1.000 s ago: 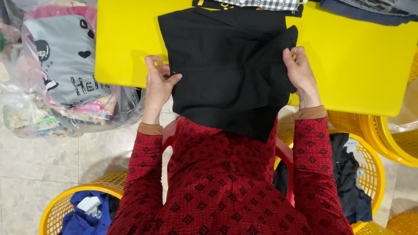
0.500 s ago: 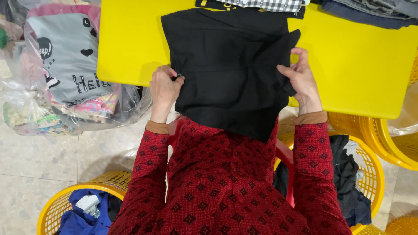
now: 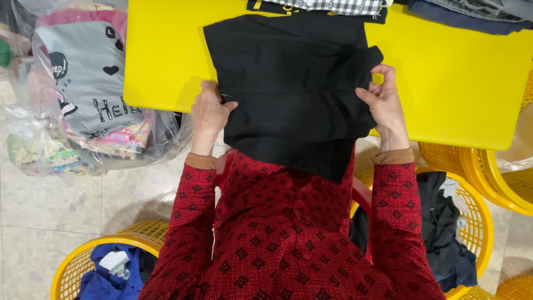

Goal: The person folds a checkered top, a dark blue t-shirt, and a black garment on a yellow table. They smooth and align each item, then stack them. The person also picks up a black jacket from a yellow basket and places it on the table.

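A black garment (image 3: 288, 89) lies spread on a yellow table (image 3: 455, 83), its lower part hanging over the near edge onto my lap. My left hand (image 3: 210, 111) grips the garment's left edge near the table's front. My right hand (image 3: 380, 100) pinches a bunched fold at the garment's right edge. Both arms are in red patterned sleeves.
Folded clothes, a checked shirt (image 3: 327, 5) and dark blue items (image 3: 466, 14), lie at the table's far edge. A clear plastic bag of clothes (image 3: 83, 94) sits on the floor at left. Yellow baskets hold clothes at lower left (image 3: 72, 266) and at right (image 3: 472, 222).
My left hand slid a little along the garment's left edge. My right hand has gathered the right edge inward into a fold.
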